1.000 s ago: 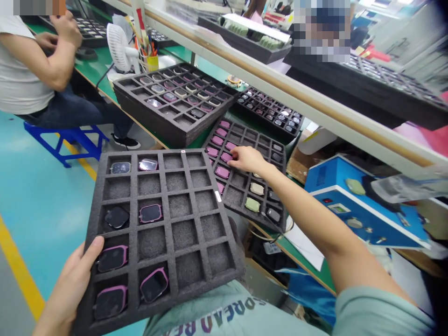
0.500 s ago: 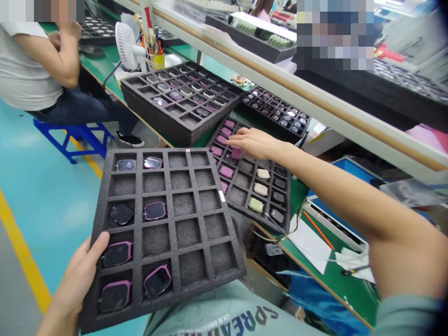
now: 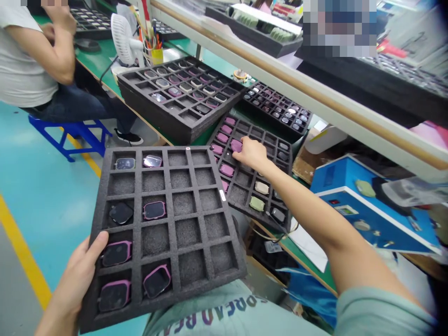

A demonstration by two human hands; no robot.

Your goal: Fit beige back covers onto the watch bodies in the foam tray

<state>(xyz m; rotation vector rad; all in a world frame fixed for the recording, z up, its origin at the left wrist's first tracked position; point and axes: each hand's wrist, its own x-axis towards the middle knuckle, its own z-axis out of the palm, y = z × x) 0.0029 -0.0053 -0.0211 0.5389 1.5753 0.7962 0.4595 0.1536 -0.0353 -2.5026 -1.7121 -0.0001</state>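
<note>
My left hand point(image 3: 81, 271) grips the left edge of a black foam tray point(image 3: 138, 261), thumb on top, holding it tilted over my lap. Several square smartwatch bodies sit in its left two columns, among them a purple-framed one point(image 3: 154, 210) and a dark one point(image 3: 121, 213); the right columns are bare foam. My right hand point(image 3: 250, 153) reaches over a second foam tray point(image 3: 241, 196) on the bench, its fingers closed on a pink watch case point(image 3: 236, 145). Around it lie more pink cases point(image 3: 227, 170), a cream case point(image 3: 262, 187) and a green case point(image 3: 256, 203).
A stack of foam trays point(image 3: 157, 112) with watches stands behind, beside a white fan point(image 3: 122, 39). To the right is a blue machine box point(image 3: 350, 196). A shelf rail point(image 3: 280, 74) crosses above the bench. At left, a person sits on a blue stool point(image 3: 66, 140).
My right hand has moved slightly right, its fingers now closing on the pink watch case. The right forearm has swung toward me, uncovering the blue machine box. My left hand and its tray stay nearly still.
</note>
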